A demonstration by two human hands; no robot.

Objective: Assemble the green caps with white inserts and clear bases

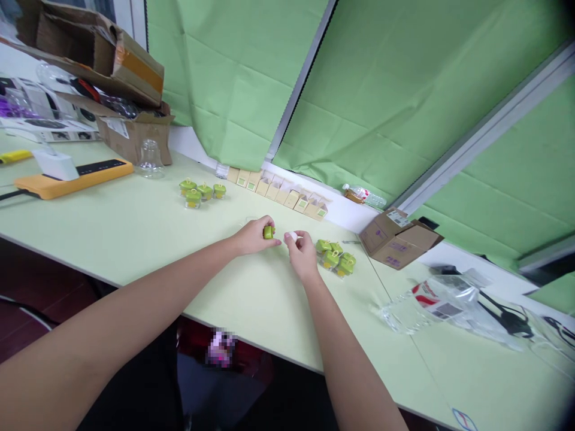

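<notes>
The person's left hand (255,237) holds a small green piece (268,232) between the thumb and the fingers, over the middle of the pale table (135,233). Its colour is like the lids of the small containers near by, but its exact form is partly hidden by the fingers. The right hand (302,254) pinches a small white piece (293,236) with its fingertips, just beside the green piece; between the two pieces there is a narrow gap, so they are not touching.

To the right of the right hand, and near it, stands a group of four green-lidded clear containers (331,258), with something yellow inside. Further to the left, well apart from the hands, another four green-lidded containers (205,191) stand together. Behind the hands, a row of small cardboard boxes (276,190) goes along the wall, below the green curtain (381,102).

At the left side of the table are an orange power strip (105,167) and a clear bell-shaped plastic vessel (151,160). At the right side, a large transparent plastic bottle (435,302) lies on its side, in front of a brown carton (398,239).
</notes>
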